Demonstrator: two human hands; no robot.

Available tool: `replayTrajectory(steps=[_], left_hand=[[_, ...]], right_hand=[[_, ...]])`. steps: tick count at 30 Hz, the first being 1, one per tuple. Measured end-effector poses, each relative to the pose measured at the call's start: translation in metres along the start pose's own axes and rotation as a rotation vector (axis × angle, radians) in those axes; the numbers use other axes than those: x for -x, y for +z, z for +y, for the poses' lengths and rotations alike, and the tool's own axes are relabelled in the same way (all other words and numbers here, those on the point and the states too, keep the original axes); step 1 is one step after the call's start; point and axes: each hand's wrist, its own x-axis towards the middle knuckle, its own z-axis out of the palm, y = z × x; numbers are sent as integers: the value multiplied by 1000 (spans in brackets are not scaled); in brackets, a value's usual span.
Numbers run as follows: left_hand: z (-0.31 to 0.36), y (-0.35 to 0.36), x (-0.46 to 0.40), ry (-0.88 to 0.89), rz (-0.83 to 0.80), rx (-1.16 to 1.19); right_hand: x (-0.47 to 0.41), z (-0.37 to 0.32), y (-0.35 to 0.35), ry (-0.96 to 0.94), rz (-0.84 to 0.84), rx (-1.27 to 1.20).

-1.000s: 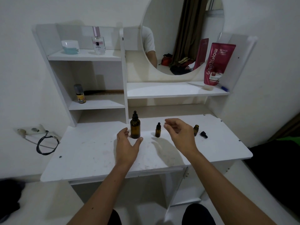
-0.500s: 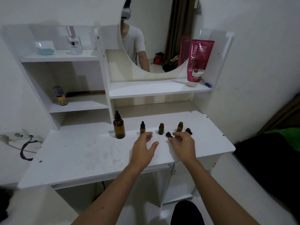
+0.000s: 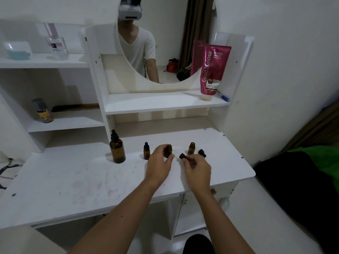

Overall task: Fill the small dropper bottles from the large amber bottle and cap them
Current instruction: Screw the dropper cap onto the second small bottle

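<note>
head view: on the white tabletop (image 3: 77,182) the big bottle (image 3: 117,150) stood upright and capped near the shelf post. right of it stood a capped small bottle (image 3: 146,153), then an open small bottle (image 3: 168,150), then a second open one (image 3: 191,148) with a loose cap (image 3: 202,153) lying just beside it. the left hand (image 3: 158,165) had its fingers curled round the middle open bottle, thumb on the near side, touching the glass. the right hand (image 3: 198,168) pinched a black dropper cap (image 3: 182,156) between thumb and fingers, held just right of that bottle and clear of its mouth. a pink tube (image 3: 213,68) leaned on the shelf above.
</note>
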Motion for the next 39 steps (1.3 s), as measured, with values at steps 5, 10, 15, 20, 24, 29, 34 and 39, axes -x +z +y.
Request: replayTrajectory(steps=[5,10,15,20,24,29,34,39], left_hand=[[-1,3,-9,-10,19,9],[-2,3,-8,-17,4,12],[-4,1,-7,-15,8,18],[-6,0,-8,1,2,29],[-6,0,-8,15,8,26],[-4,-2,-6,9,6,10],[-4,-2,-7,24,9,42],[-3,-2,-6,18,-2,46]], right_hand=[[-9,-1,-17,116,44,-270],[-27,-18,-16,31,8,-375],[-45,-31,-14,-121,-63,-311],[-55,-39,-14,-372,-143,-84],[-64,-48,-6,-548,-204,67],[-64,-52,1,-524,-332,167],[-68,-53,5,-459,-322,178],[-70,-53,3,-450,-295,229]])
